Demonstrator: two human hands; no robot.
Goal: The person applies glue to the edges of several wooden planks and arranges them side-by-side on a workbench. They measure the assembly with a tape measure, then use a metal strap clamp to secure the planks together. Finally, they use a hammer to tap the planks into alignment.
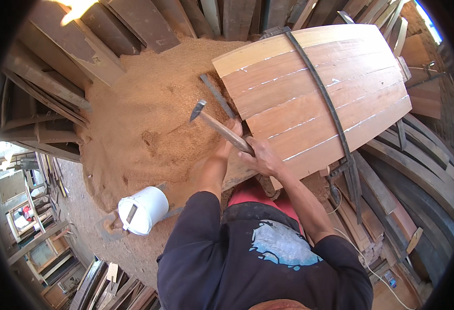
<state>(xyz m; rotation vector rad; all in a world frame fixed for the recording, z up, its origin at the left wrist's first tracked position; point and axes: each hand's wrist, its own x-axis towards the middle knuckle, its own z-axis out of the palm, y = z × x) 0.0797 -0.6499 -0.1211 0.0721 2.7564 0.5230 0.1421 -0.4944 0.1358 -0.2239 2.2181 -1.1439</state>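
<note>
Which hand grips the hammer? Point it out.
The right hand: it is closed around the hammer handle, whereas the left hand is beside the left edge of the wooden panel.

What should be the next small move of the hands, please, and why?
Probably shift the left hand clear of the hammer before any strike: the right hand grips its handle, which crosses over the left hand in this view, beside the wooden panel.

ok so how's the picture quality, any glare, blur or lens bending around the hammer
Head view: fisheye bending near the black rim, planks splaying outward; head view: washed-out glare at upper left, left edge and upper right; head view: hammer and right hand fairly sharp, without obvious motion blur.
</note>
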